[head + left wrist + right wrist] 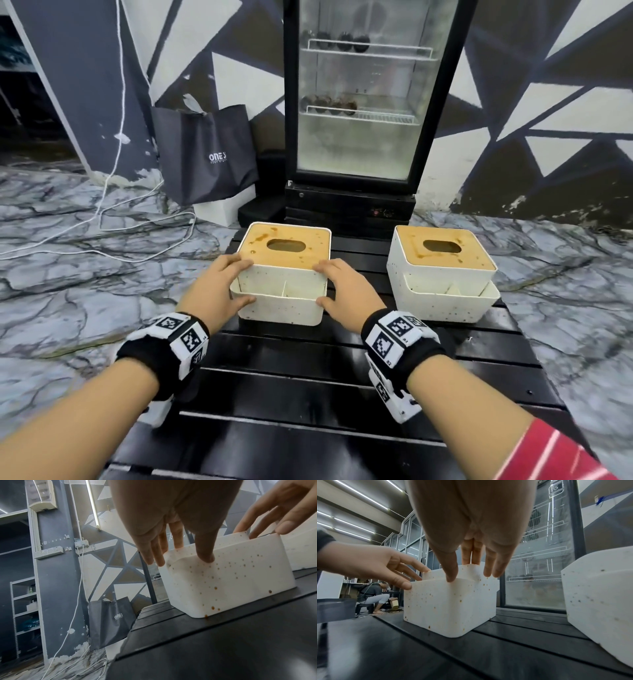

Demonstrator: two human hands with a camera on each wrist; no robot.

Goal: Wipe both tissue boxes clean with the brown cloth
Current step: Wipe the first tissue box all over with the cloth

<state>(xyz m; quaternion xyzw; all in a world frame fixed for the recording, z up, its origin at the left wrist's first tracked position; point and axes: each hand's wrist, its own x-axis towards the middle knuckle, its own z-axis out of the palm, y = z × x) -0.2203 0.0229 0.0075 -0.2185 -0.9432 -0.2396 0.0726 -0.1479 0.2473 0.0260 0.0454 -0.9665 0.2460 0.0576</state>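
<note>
Two white tissue boxes with tan wooden lids stand on a black slatted table [308, 394]. The left box [284, 274] has brown splashes on its lid and brown specks on its walls [231, 581] [447, 601]. My left hand [226, 281] touches its left front corner, with the thumb [205, 557] on the front wall. My right hand [334, 284] touches its right front corner, fingers fairly straight [467, 561]. The right box [442, 274] stands apart, untouched, also speckled [599, 595]. No brown cloth shows in any view.
A glass-door fridge [359, 102] stands just behind the table. A black bag [205, 154] and white cables [120, 222] lie on the marbled floor at the left. A person sits far off [371, 596]. The table's near slats are bare.
</note>
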